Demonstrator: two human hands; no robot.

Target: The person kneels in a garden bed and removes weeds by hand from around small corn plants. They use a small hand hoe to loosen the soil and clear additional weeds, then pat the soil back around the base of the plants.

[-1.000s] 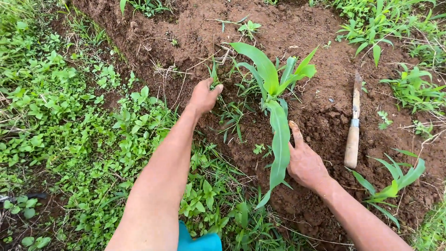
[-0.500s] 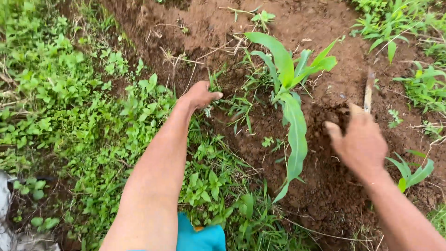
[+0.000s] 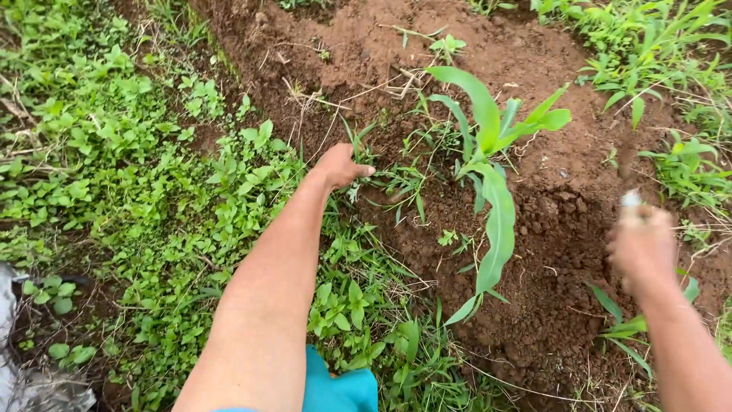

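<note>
A young maize plant (image 3: 497,221) with broad drooping leaves grows from a ridge of red-brown soil (image 3: 564,202). My left hand (image 3: 341,164) reaches out to the plant's left, its fingers closed in a tuft of thin grass weeds (image 3: 396,183) at the soil's edge. My right hand (image 3: 643,248) is blurred at the right of the plant, closed around a wooden-handled tool. Only the tool's pale end (image 3: 631,199) sticks out above the fist. The rest of the tool is hidden by my hand.
Dense low green weeds (image 3: 152,175) cover the ground on the left. More young maize plants (image 3: 648,53) stand at the top right. A blue cloth (image 3: 335,387) shows at the bottom edge, and grey plastic sheeting (image 3: 30,385) lies at the bottom left.
My right hand left the base of the maize plant, moved right to the tool lying on the soil and closed on it. My left hand closed in the weeds.
</note>
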